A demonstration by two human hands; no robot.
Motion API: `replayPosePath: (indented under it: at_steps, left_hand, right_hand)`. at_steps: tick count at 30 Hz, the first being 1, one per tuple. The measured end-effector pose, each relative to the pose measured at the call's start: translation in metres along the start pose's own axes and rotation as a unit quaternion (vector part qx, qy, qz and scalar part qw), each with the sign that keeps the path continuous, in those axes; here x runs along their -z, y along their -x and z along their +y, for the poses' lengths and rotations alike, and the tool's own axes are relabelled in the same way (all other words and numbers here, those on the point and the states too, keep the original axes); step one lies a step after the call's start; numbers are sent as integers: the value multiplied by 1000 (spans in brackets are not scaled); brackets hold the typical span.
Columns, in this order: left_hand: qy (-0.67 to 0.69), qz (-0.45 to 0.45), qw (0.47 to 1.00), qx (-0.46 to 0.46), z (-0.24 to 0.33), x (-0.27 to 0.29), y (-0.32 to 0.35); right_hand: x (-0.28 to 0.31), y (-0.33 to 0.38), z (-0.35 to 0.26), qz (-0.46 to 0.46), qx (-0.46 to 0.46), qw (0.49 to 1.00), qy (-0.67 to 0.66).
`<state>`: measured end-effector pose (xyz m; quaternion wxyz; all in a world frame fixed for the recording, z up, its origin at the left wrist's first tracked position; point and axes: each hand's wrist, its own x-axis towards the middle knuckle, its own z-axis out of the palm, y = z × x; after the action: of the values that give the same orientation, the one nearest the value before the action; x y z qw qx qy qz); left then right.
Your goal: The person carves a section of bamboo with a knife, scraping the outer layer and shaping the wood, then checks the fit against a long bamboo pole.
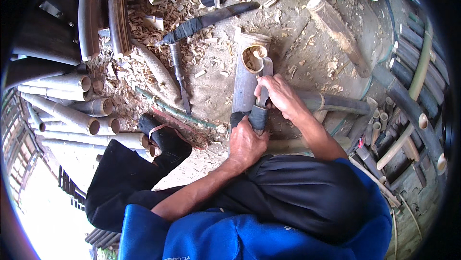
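Observation:
A knife [267,70] with a broad blade and a black-wrapped handle [258,117] lies along a grey bamboo piece [243,87] in front of me. My left hand [247,142] is closed at the handle's lower end. Higher up, my right hand [279,96] grips the blade, its fingers bent round it. At the bamboo's far end, beside the blade tip, is a cut oval hollow [251,59] with pale shavings in it. Another dark wrap [237,118] shows left of the handle; what it belongs to is partly hidden.
A second wrapped knife [211,21] and a chisel [179,77] lie on the shaving-strewn ground. Bamboo tubes are stacked at left [72,111] and right [408,101]. A partly shaved bamboo length [338,34] lies far right. My black boot [165,142] is near left.

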<state>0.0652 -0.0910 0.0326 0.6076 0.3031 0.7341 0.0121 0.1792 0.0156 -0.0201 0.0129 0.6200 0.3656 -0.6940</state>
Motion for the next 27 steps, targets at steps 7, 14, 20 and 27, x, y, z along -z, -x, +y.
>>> replayPosePath:
  at_steps: [7,14,20,27]
  left_hand:
    - [-8,16,996,-84,-42,94,-26]
    - [-449,181,852,-199,81,173,-16]
    - [-630,141,707,-287,132,142,-9]
    - [-478,-242,781,-321,44,142,1]
  right_hand:
    - [-42,-6,-13,-50,-39,956,-285]
    - [-56,-12,-26,-160,62,752,-636]
    - [-62,-29,-20,-117,12,675,-728]
    - [-70,34,23,-107,44,903,-413]
